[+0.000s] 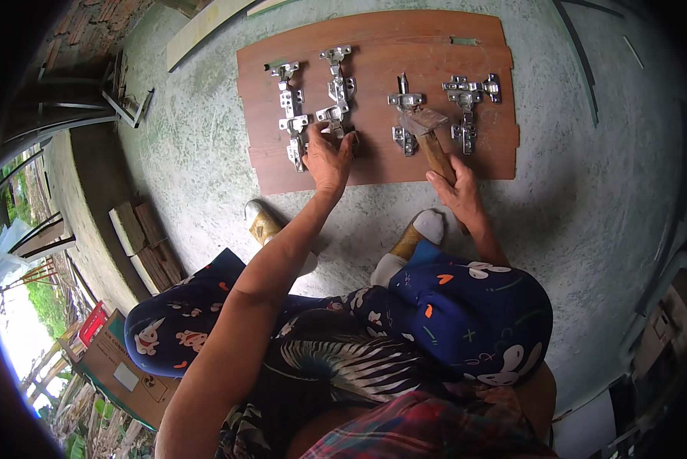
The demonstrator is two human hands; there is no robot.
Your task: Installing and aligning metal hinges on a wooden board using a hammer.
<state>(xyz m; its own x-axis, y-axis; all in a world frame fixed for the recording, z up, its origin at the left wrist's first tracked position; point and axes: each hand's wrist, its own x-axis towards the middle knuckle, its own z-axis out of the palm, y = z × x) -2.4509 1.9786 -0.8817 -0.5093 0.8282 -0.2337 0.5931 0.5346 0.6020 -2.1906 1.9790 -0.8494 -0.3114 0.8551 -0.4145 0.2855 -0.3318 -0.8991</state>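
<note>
A reddish-brown wooden board [381, 76] lies on the floor in front of me with metal cabinet hinges on it, set in rough columns. My left hand [330, 162] has its thumb and fingers curled round the lower end of the second column, on a cabinet hinge [331, 115]; the fingers partly hide it. Beside it runs the leftmost column of hinges [290, 99]. My right hand [462, 196] is closed round the wooden handle of a hammer [438, 159]. The hammer's head overlaps the third group of hinges [404, 99], and more hinges [466, 96] sit to its right.
My feet [429, 226] in socks and sandals are just below the board. A cardboard box [121, 367] stands at the lower left, with wood blocks [141, 237] above it. A pale plank [206, 32] lies beyond the board; a dark strip [580, 61] lies to its right.
</note>
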